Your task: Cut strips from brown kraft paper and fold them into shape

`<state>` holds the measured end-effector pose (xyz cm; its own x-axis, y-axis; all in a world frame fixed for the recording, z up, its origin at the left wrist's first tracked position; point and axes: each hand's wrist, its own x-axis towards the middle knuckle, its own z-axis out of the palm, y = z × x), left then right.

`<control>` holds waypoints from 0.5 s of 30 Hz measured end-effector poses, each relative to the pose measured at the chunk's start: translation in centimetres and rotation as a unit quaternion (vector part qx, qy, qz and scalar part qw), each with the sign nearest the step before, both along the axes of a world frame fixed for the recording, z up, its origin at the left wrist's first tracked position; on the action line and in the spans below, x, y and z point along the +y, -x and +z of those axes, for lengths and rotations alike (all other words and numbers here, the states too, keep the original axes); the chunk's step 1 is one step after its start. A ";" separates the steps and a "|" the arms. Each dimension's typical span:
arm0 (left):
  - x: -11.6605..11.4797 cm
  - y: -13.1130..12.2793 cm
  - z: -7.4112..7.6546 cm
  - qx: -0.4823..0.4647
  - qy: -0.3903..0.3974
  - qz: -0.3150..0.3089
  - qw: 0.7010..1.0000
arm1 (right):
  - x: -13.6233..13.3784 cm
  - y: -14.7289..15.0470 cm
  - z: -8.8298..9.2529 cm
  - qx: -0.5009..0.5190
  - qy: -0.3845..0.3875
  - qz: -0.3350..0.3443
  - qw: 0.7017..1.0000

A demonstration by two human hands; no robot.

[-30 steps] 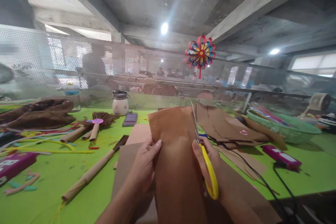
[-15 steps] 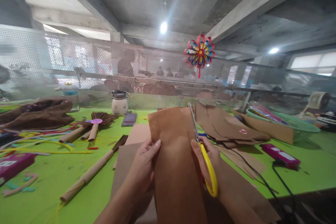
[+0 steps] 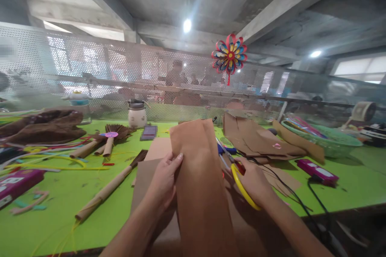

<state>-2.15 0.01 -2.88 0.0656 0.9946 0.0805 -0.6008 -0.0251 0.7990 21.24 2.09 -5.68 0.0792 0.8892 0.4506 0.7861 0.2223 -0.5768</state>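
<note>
A long folded strip of brown kraft paper (image 3: 199, 180) stands up in front of me, tilted toward my body. My left hand (image 3: 165, 172) grips its left edge, thumb on the near face and fingers behind. My right hand (image 3: 250, 176) is closed on yellow-handled scissors (image 3: 243, 188), just right of the paper and apart from it. The scissor blades point up and left, slightly parted, beside the paper's right edge. More brown paper sheets (image 3: 144, 176) lie beneath on the green table.
Brown paper pieces (image 3: 259, 136) are stacked to the right, beside a green basket (image 3: 334, 144) and a purple power strip (image 3: 318, 172) with black cables. On the left lie a paper-handled small broom (image 3: 108, 192), several more brooms and yellow strips. A jar-shaped bottle (image 3: 137, 114) stands at the back.
My right hand has moved right and away from the paper with the scissors, whose blades have come down from the paper's top right edge. My left hand keeps its hold.
</note>
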 end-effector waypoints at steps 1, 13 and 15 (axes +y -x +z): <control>0.0 0.0 0.0 -0.001 0.000 0.005 1.000 | 0.0 -1.0 -0.5 -0.066 0.007 -0.002 0.998; 1.7 0.1 -1.0 -0.023 -0.018 0.090 0.996 | -2.2 -1.3 2.1 0.094 0.022 0.169 0.981; 1.9 0.1 -1.2 -0.030 -0.043 0.097 0.994 | -3.2 1.7 2.1 0.226 0.079 0.274 0.931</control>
<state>-2.27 1.89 -4.05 -0.1338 0.9775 0.1629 -0.6250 -0.2108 0.7516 19.53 -1.11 -3.54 -0.2571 0.9042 0.3410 0.2491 0.4030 -0.8807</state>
